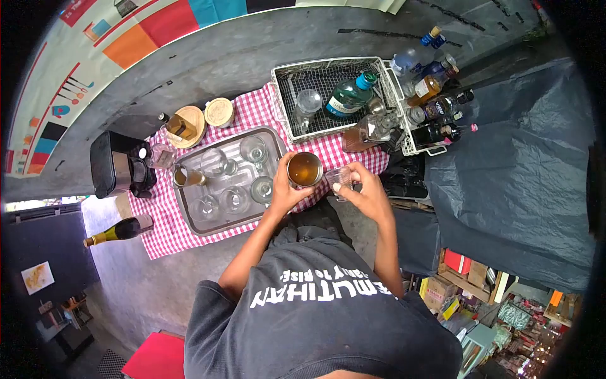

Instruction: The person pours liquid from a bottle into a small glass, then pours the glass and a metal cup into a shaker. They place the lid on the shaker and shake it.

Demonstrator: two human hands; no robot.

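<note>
My left hand (284,189) is closed around a round cup (305,169) of amber-brown liquid, seen from above in front of my chest. Just right of it, my right hand (366,194) grips a small clear glass (339,182), tilted, with fingers and thumb at its sides. Both vessels are close together over the near edge of the checked cloth (154,234). To the left lies a grey tray (205,231) bearing several clear stemmed glasses, among them a wine glass (254,150), and a glass (188,177) with a little brownish content.
A white wire basket (297,72) at the back holds a green-blue bottle (350,95) and glassware. Several bottles stand along its right side, one amber (424,90). Left are a black appliance (112,164), a lidded tub (219,112) and a dark wine bottle (120,230).
</note>
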